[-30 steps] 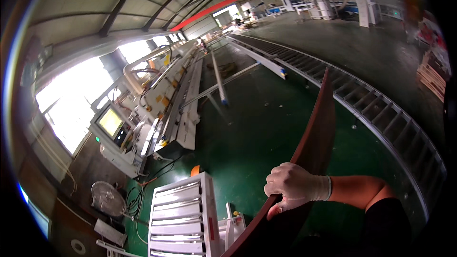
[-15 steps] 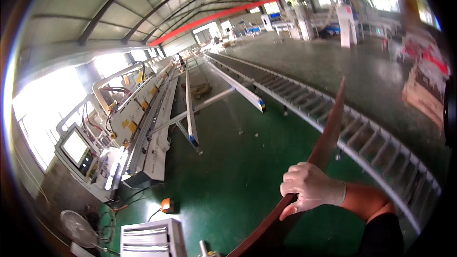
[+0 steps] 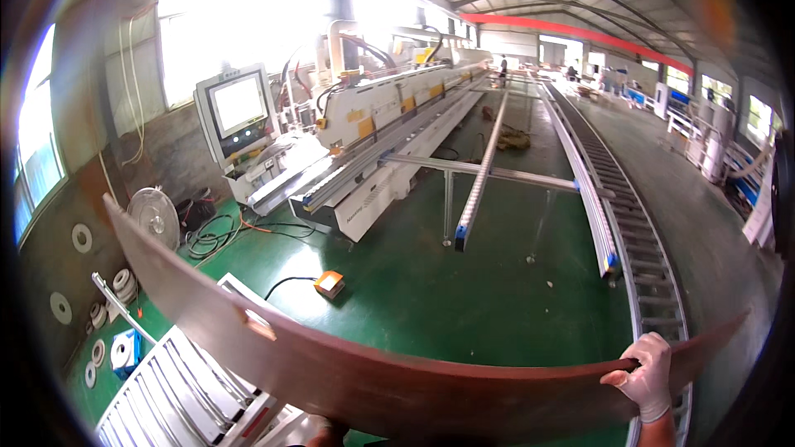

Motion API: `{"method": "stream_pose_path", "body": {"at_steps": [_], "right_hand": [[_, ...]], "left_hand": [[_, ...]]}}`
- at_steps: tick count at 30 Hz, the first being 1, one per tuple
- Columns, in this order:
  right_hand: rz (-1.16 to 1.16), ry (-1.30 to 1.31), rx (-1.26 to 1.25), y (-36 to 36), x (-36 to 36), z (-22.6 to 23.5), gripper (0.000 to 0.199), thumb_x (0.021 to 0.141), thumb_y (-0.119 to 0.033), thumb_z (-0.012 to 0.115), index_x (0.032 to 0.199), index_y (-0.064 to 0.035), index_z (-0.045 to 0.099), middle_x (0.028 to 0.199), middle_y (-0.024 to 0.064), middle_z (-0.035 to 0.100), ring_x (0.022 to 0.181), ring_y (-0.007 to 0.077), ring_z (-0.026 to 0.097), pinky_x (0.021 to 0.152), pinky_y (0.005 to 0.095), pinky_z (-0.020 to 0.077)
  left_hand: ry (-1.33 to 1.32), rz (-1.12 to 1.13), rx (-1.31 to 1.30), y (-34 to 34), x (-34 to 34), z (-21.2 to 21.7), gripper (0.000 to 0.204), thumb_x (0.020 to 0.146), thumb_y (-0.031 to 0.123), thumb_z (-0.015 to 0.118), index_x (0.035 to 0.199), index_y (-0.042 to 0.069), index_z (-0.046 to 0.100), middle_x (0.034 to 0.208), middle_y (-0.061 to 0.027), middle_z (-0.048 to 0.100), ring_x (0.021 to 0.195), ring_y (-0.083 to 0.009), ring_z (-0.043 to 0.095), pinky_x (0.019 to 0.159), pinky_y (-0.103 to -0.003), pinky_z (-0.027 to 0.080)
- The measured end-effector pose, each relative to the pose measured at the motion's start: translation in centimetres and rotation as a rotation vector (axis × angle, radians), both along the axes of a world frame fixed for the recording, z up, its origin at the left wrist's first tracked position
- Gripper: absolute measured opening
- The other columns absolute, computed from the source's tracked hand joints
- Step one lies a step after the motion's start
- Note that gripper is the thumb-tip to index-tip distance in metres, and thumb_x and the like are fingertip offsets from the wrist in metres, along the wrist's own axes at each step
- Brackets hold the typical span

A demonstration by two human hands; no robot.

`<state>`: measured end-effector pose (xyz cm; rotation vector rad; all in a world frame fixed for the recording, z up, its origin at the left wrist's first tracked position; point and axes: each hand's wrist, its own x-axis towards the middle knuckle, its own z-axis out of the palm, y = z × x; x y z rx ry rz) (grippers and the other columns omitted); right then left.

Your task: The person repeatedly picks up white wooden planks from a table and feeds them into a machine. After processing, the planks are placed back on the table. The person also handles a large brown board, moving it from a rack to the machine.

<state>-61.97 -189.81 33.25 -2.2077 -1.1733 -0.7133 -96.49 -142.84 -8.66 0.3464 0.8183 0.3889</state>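
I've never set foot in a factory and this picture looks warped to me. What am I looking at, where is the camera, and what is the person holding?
The camera sits on the person's head and looks down and forward through a fisheye lens, so straight edges bend. The long dark brown wooden board across the lower part is probably flat. The right hand, in a white glove, grips the board's upper edge near its right end. The left hand is hard to make out; only a dark shape shows below the board at the bottom edge. Behind lies a green workshop floor, a long white processing machine with a screen panel, a roller conveyor track, a small orange box on the floor and a white slatted rack.
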Motion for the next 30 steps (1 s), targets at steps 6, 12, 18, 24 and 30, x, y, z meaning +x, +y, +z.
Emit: {"method": "stream_pose_path", "body": {"at_steps": [6,12,18,24,30], "right_hand": [[-0.029,-0.021,0.064,3.2,19.5,-4.0,0.091,0.062,-0.094,0.071,0.059,-0.0057,0.052,0.061,0.0095,0.05,0.061,0.0329,0.053,0.06,0.0447,0.0401],[-0.115,0.011,0.027,8.5,37.6,-2.9,0.091,0.068,-0.094,0.067,0.06,-0.0041,0.052,0.065,0.0135,0.054,0.067,0.0369,0.057,0.062,0.0466,0.0416],[-0.195,0.023,-0.156,16.4,54.2,-9.8,0.068,0.076,-0.071,0.079,0.075,-0.0039,0.071,0.079,0.0185,0.067,0.081,0.0421,0.066,0.077,0.0529,0.0523],[-0.323,0.473,-0.394,24.0,63.2,-17.0,0.06,0.088,-0.062,0.076,0.087,-0.0029,0.075,0.101,0.0234,0.076,0.099,0.0436,0.073,0.086,0.0513,0.0572],[-0.486,0.544,-0.483,22.7,68.9,-23.0,0.064,0.088,-0.068,0.073,0.098,-0.0052,0.08,0.108,0.0225,0.078,0.107,0.0428,0.073,0.093,0.052,0.0569]], "left_hand": [[-0.046,0.123,-0.02,5.0,13.3,-2.7,0.093,0.104,0.079,0.01,0.172,0.019,0.029,0.177,-0.0062,0.031,0.161,-0.0346,0.032,0.129,-0.059,0.031],[-0.049,0.172,-0.021,7.9,25.6,-2.8,0.092,0.104,0.079,0.01,0.172,0.019,0.029,0.177,-0.0061,0.031,0.161,-0.0344,0.032,0.129,-0.059,0.031],[-0.075,0.23,-0.032,11.0,32.0,-4.8,0.092,0.104,0.079,0.011,0.172,0.019,0.028,0.177,-0.0061,0.031,0.161,-0.0342,0.032,0.129,-0.058,0.031],[-0.105,0.287,-0.005,13.8,34.1,-6.1,0.092,0.104,0.079,0.011,0.172,0.019,0.028,0.177,-0.006,0.031,0.161,-0.034,0.032,0.129,-0.058,0.031],[0.034,0.231,-0.01,15.0,40.2,-3.7,0.076,0.105,0.065,0.034,0.159,0.014,0.047,0.161,-0.0108,0.052,0.149,-0.0318,0.048,0.123,-0.054,0.039]]}}
